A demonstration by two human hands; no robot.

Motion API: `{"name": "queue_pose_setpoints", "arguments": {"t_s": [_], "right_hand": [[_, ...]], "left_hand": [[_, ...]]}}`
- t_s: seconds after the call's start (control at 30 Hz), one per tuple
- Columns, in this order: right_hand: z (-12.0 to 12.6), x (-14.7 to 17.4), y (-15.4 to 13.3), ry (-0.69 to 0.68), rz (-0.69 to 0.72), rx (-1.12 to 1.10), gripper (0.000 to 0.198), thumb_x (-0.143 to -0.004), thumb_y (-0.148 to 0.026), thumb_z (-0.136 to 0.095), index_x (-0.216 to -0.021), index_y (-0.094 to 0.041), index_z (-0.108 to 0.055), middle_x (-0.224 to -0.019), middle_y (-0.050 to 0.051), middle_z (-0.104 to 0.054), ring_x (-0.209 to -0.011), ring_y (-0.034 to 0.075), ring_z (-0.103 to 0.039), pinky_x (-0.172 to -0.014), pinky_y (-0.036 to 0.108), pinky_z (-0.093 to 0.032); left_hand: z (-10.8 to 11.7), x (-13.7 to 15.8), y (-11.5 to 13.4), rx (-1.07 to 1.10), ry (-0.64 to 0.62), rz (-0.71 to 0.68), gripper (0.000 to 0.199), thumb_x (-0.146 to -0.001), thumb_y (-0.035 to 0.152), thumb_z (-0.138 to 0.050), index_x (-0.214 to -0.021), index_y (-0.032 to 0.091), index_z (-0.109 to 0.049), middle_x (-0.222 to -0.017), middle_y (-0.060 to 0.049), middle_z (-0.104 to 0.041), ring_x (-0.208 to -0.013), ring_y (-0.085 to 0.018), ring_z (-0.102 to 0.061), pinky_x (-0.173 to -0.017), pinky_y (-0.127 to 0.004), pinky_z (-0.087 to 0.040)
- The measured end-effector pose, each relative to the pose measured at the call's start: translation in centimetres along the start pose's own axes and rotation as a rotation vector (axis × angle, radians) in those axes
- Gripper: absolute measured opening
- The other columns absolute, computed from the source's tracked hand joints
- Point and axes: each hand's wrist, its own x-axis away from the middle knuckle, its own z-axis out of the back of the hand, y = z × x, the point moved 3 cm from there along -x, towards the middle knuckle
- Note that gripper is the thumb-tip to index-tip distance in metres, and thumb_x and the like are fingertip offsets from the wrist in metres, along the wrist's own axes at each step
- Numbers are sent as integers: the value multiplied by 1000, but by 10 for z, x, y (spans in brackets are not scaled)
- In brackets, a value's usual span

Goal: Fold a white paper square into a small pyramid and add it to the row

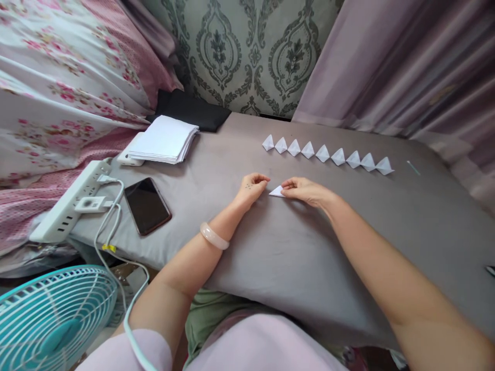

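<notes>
**Two hands at a small folded paper triangle on a grey cloth surface**

Both forearms are extended forward over the grey surface (294,247), meeting near its middle. The left hand (252,186) is held loosely curled, knuckles up, with a pale bangle (214,236) worn on the wrist; nothing is seen gripped in it, and its fingertips lie just beside the folded paper triangle (277,191). The right hand (305,189) is laid palm down, its fingers narrowed and pressed on the right end of the triangle. The triangle is thus found flat between the two hands.

Toward the far edge, a row of folded paper pieces (328,153) is arranged in a line, well apart from the hands. Near the far left corner a stack of white sheets (162,140) is placed, and by the left edge a dark phone (147,205) and a white power strip (73,203). A teal fan (54,314) is seen below the left edge. Patterned wallpaper (247,51) and a mauve curtain (406,67) are seen behind the surface.
</notes>
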Motion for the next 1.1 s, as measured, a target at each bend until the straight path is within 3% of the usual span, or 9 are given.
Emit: {"name": "queue_pose_setpoints", "arguments": {"t_s": [0.2,0.43,0.53,0.67,0.8,1.1], "right_hand": [[-3,-9,-1,35,-2,89,23,-62,-17,-72,-82,-16,-60,-79,5,-67,-65,13,-61,-59,23,-48],[-10,-20,-6,120,-74,454,25,-56,-21,-74,-78,-17,-63,-70,4,-66,-60,17,-60,-54,27,-44],[-6,-17,-8,91,-39,347,24,-56,-18,-73,-78,-17,-63,-68,3,-65,-58,14,-58,-53,25,-44],[5,-9,-7,-136,-10,-37,20,-56,-14,-71,-74,-17,-64,-67,3,-65,-62,13,-60,-55,23,-48],[11,-8,-8,-250,32,-104,20,-50,-13,-73,-67,-18,-64,-63,2,-64,-57,12,-58,-51,22,-49],[5,-18,-11,-106,-6,276,16,-51,-13,-69,-64,-19,-62,-51,-3,-58,-48,11,-53,-44,21,-40]], "left_hand": [[0,1,1,-37,-19,-13,20,-73,14,-52,-87,11,-66,-66,0,-56,-58,-8,-45,-54,-19,-34],[-4,-1,-4,-282,-69,-133,25,-76,14,-48,-91,12,-67,-68,-1,-60,-58,-9,-48,-58,-21,-37],[-9,0,-5,-511,-137,-334,22,-79,15,-49,-89,15,-69,-80,-4,-63,-71,-13,-54,-70,-24,-42],[-13,1,-6,-719,-186,-503,23,-83,17,-47,-89,17,-69,-87,-7,-63,-78,-15,-56,-76,-26,-43],[-13,-1,-6,-743,-189,-483,18,-83,24,-54,-89,18,-70,-85,-6,-64,-75,-15,-56,-73,-25,-42],[-17,-5,-9,-750,-195,-368,14,-81,30,-60,-87,19,-66,-86,-5,-66,-79,-16,-57,-69,-25,-41]]}}
